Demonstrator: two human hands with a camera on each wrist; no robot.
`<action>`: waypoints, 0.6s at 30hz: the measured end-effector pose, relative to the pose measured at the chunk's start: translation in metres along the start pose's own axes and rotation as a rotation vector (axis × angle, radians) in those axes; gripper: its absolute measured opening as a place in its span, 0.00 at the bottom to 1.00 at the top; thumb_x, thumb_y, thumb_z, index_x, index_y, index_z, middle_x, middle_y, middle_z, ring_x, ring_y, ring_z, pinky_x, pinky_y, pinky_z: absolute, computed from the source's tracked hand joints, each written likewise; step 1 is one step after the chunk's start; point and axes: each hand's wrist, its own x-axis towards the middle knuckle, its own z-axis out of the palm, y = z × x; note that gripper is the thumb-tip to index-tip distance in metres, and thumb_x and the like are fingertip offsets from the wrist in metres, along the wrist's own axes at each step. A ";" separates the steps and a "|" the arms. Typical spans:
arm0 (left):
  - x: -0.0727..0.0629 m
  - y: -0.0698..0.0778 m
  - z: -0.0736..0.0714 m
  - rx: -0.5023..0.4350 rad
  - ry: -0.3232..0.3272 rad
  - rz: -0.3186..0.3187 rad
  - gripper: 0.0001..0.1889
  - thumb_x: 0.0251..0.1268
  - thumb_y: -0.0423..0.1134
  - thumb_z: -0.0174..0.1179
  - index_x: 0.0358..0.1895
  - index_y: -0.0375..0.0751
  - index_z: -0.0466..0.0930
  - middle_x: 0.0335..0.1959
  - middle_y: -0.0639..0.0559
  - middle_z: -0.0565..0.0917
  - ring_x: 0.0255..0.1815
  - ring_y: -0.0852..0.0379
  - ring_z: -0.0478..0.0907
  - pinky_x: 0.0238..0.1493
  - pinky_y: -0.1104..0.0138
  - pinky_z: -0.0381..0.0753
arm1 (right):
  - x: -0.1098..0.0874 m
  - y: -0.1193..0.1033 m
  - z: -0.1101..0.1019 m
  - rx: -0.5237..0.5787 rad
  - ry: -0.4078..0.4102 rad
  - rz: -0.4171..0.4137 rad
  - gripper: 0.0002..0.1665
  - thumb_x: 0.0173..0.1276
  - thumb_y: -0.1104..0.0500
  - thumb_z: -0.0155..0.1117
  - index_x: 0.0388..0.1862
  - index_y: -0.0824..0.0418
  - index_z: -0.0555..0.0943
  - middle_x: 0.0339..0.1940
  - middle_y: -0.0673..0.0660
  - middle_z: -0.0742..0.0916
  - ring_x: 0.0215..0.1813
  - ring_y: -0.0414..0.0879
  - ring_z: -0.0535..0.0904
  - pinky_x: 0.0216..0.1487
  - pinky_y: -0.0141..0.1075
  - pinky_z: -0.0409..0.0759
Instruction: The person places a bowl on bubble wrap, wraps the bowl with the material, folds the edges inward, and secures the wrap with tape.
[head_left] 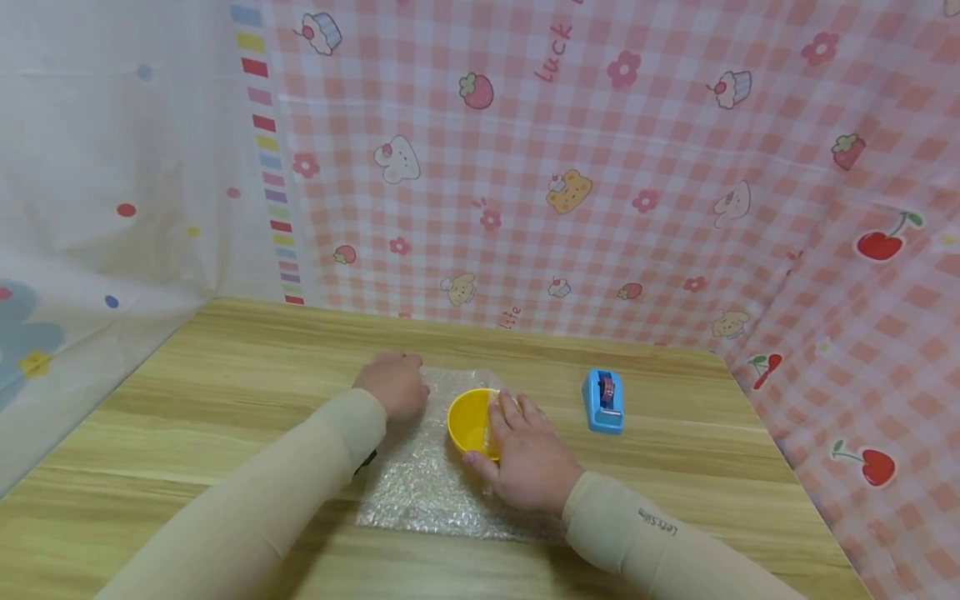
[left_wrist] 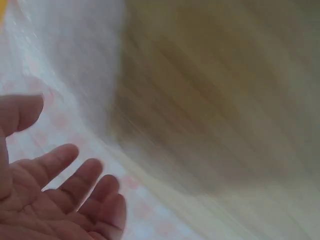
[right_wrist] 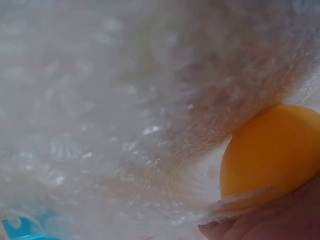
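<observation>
A yellow bowl (head_left: 468,423) sits on a sheet of bubble wrap (head_left: 420,493) spread over the table. My right hand (head_left: 534,460) lies across the bowl's right side, fingers extended, pressing a folded-over part of the wrap against its rim. In the right wrist view the wrap (right_wrist: 100,110) fills most of the picture, with the bowl (right_wrist: 272,155) beside the hand. At the wrap's left edge is my left hand (head_left: 393,386). The left wrist view shows that hand (left_wrist: 60,195) with fingers apart and loosely bent, holding nothing.
A blue tape dispenser (head_left: 603,402) with a roll of tape stands to the right of the wrap. The wooden table (head_left: 187,400) meets a pink checked cloth (head_left: 517,258) at the back and right. A pale dotted sheet (head_left: 165,167) hangs on the left.
</observation>
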 end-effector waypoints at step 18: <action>0.014 -0.028 0.001 0.076 -0.085 -0.096 0.28 0.73 0.57 0.60 0.57 0.34 0.85 0.59 0.34 0.84 0.59 0.34 0.78 0.63 0.40 0.78 | 0.001 0.000 0.000 0.008 -0.013 0.017 0.54 0.79 0.24 0.41 0.87 0.59 0.54 0.90 0.59 0.53 0.89 0.63 0.45 0.89 0.55 0.45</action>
